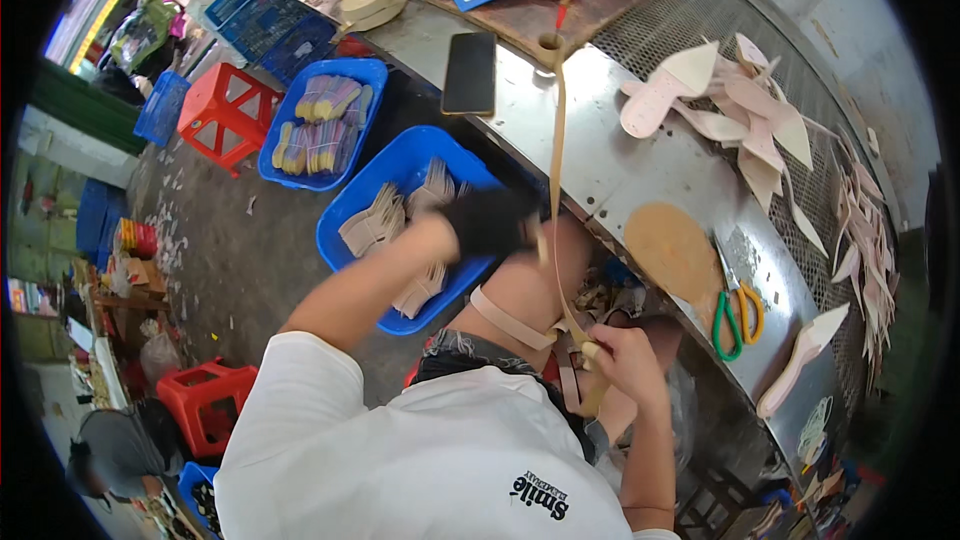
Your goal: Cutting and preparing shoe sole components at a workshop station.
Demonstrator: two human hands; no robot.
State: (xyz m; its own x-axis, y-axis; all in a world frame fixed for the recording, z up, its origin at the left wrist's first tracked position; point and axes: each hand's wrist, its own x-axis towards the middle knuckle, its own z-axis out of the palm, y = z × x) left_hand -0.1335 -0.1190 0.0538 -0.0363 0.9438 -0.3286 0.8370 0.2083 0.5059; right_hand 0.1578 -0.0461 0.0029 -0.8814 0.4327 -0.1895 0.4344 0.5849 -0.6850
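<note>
Two hands are seen, one tan strip (557,140) being run between the bench (620,155) and the lap; one phone (469,74), one round brown pad (668,250), two red stools (225,115) and two pairs of scissors (738,322) are counted, while two blue tubs (330,230) filled with bundled pieces (370,223) are set beside the bench. The strip is led down from a round holder (549,43) at the bench's inner part, past the left hand (495,223), and its lower part is pinched between the thumb and bent fingers of the right hand (628,355), above the lap. The left hand, covered by a black glove, is placed just beside the strip; its fingers are blurred, a pale bit is shown at their tips, and whether anything is gripped there cannot be told. One pale band (510,320) is laid across the thigh, its far end being lost among the folds near the right hand. The pale cut pieces (745,110) on the mesh are overlapped and cannot be counted, and the rolls of tape (372,2) at the top are partly hidden or cut off by the upper edge
</note>
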